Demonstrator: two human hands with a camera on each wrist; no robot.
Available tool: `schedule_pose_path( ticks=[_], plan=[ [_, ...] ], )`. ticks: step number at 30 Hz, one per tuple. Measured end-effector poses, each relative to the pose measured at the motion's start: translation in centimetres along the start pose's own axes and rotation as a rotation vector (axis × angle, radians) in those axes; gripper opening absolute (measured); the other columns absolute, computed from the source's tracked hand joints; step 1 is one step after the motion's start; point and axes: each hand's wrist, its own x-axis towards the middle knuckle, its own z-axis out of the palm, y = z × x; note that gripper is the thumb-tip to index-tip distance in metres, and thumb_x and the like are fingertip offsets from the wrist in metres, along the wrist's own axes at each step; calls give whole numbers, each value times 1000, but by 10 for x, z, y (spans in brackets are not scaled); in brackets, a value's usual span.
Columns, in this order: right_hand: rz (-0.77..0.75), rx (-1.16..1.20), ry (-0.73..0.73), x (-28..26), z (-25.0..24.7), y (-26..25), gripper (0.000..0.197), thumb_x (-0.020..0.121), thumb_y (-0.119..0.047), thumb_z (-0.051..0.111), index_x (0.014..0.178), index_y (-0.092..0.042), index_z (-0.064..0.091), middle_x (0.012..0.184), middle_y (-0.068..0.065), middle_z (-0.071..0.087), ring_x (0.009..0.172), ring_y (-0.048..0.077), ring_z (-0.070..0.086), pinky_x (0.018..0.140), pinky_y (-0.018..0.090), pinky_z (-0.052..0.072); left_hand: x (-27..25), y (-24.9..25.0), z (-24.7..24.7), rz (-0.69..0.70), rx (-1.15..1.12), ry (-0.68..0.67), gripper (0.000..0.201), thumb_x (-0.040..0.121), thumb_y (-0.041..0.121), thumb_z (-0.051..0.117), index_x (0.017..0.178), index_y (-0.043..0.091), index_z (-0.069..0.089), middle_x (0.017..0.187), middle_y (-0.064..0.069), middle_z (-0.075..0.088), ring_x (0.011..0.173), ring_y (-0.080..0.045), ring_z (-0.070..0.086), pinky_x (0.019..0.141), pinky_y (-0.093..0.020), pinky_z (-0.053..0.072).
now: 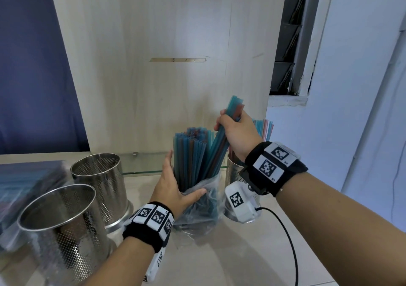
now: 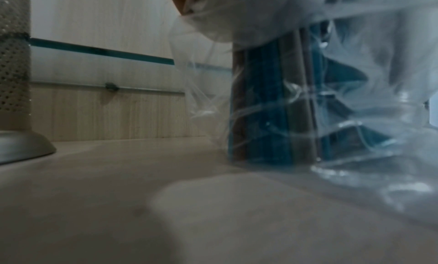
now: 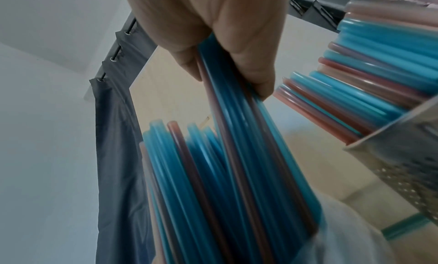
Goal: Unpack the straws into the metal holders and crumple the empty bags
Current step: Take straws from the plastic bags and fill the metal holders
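A clear plastic bag [image 1: 198, 206] of blue and brown straws [image 1: 190, 156] stands upright mid-table. My left hand [image 1: 175, 187] wraps around the bag's side, thumb across its front. My right hand [image 1: 236, 132] grips a small bunch of straws [image 1: 222, 140], pulled partly up and tilted right out of the bag. In the right wrist view my fingers [image 3: 246, 61] curl round that bunch [image 3: 237, 127]. A metal holder [image 1: 235, 173] just right of the bag has straws [image 1: 264, 127] in it. The left wrist view shows the crinkled bag [image 2: 343, 108] with the straws [image 2: 267, 108] inside.
Two empty perforated metal holders [image 1: 103, 184] [image 1: 63, 233] stand at the left. More bagged straws [image 1: 26, 189] lie at the far left edge. A wooden panel [image 1: 164, 66] with a glass strip rises behind. A black cable [image 1: 287, 241] trails across the table at the right.
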Motion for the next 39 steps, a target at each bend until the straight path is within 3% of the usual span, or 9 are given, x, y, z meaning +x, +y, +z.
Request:
schedule_pose_path(
  ticks=[3,10,15,20,24,27,30,35,39],
  plan=[
    [-8,73,18,6,-1,-4,14,92,-5,52,88,-19,52,69,0,56,71,18,56,78,37,46,0,1,0,3,5,-2,128,65,40,88,153,27,-4,143,-2,48,128,-15,49,102,-20,34],
    [-61,248,17,15,-18,-33,17,95,-1,50,88,-17,50,71,-2,52,65,13,56,74,35,47,3,-5,0,32,17,-18,123,70,44,83,151,35,-9,149,-3,42,132,-15,45,106,-22,34],
    [-126,340,32,16,-32,-50,18,96,0,49,87,-16,48,76,1,50,65,15,55,71,32,48,1,-2,0,76,29,-14,113,77,42,77,153,27,-6,149,0,39,126,-2,37,106,-20,29],
    [-173,386,59,18,-45,-62,18,96,1,49,88,-15,46,76,2,49,63,14,56,70,32,48,2,-3,0,105,45,1,104,80,53,64,154,21,-1,152,-2,35,128,-1,33,107,-20,28],
    [-206,413,64,20,-61,-79,19,95,3,48,87,-15,46,76,2,49,62,14,56,69,31,48,3,-4,2,110,45,17,100,82,54,60,154,20,1,151,-4,37,134,-10,38,108,-24,32],
    [-243,399,67,24,-74,-95,16,94,-1,50,90,-15,47,74,0,51,64,14,57,69,31,50,3,-4,2,106,56,29,96,87,41,65,154,19,1,150,-5,37,129,-6,38,107,-22,31],
    [-281,341,93,29,-87,-104,12,90,-4,52,90,-15,48,73,0,52,66,15,56,70,32,50,4,-4,2,110,47,28,94,87,39,65,154,20,2,149,-4,38,125,-3,37,107,-23,31],
    [-271,155,64,39,-96,-87,12,93,-2,52,92,-13,48,76,3,51,64,15,57,69,33,49,4,-5,2,105,65,30,96,86,45,63,154,22,1,149,-6,38,133,-15,42,108,-27,34],
    [-226,44,-8,40,-91,-58,12,95,1,53,95,-11,54,76,2,58,71,16,61,75,29,50,4,-4,2,98,59,29,94,86,43,65,153,23,2,148,-5,40,132,-15,43,108,-28,36]
  ],
)
